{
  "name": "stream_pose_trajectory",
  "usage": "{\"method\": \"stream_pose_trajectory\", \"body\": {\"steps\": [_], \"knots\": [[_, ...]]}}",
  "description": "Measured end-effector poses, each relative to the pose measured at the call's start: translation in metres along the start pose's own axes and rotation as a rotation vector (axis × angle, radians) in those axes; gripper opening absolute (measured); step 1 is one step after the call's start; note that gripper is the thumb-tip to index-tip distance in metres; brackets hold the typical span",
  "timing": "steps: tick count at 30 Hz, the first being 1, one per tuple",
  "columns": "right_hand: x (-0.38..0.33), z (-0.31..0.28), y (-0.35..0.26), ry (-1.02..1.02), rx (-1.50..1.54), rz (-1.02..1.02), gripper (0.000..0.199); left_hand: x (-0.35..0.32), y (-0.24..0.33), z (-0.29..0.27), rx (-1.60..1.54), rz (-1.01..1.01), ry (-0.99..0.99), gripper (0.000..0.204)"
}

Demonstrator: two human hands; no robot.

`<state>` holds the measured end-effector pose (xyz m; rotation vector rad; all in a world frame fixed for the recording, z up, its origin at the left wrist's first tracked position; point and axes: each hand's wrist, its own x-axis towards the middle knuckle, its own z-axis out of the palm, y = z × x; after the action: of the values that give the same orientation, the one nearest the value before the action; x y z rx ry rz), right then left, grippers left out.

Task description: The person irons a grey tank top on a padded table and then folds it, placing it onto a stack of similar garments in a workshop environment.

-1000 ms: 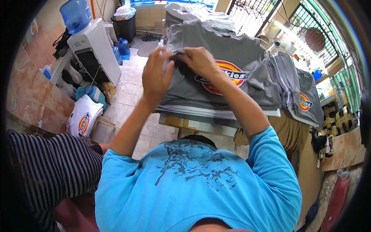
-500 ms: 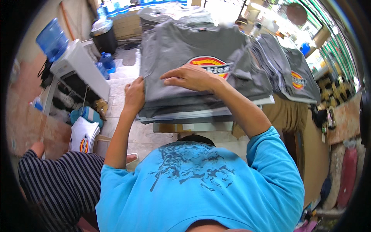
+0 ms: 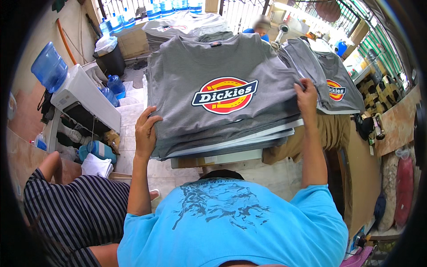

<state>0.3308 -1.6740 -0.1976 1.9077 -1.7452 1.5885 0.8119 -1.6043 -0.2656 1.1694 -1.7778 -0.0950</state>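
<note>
A grey T-shirt (image 3: 178,75) with a red, yellow and dark printed emblem on its chest lies on top of a stack of folded grey and white shirts (image 3: 240,141). At the stack's near left edge, my left hand (image 3: 146,133) is closed on the shirt's side, thumb and fingers bent at the cloth. My right hand (image 3: 307,100) pinches the top shirt's right edge near the sleeve. The cloth between both hands lies fairly flat, with creases toward the right. What lies under my fingertips is partly hidden.
White folded shirts (image 3: 191,22) are piled behind. More grey shirts (image 3: 340,75) lie to the right, above brown cloth (image 3: 327,133). A water dispenser (image 3: 84,95) stands at left. Close on my left is a person in a striped top (image 3: 80,209); another person (image 3: 261,27) is at the back.
My right hand has moved from over the emblem to the shirt's right edge and gripped it. My left hand has shifted slightly down and left. The top shirt now lies flatter.
</note>
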Motion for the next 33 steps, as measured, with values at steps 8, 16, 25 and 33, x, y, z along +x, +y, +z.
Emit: {"method": "stream_pose_trajectory", "body": {"steps": [8, 16, 25, 33], "knots": [[-0.051, -0.033, -0.005, -0.086, -0.352, 0.244, 0.041, -0.002, -0.004, -0.044, 0.175, -0.076, -0.346, 0.037], [0.081, 0.131, -0.046, -0.085, -0.473, -0.417, 0.049, 0.185, -0.023, 0.046, 0.429, 0.225, -0.361, 0.040], [0.118, 0.209, 0.030, -0.489, -0.381, -0.114, 0.073, 0.226, -0.142, 0.130, 0.679, 0.080, -0.398, 0.063], [0.107, 0.136, -0.059, -0.681, -0.555, -0.178, 0.074, 0.223, -0.121, 0.103, 1.014, 0.181, -0.273, 0.064]]}}
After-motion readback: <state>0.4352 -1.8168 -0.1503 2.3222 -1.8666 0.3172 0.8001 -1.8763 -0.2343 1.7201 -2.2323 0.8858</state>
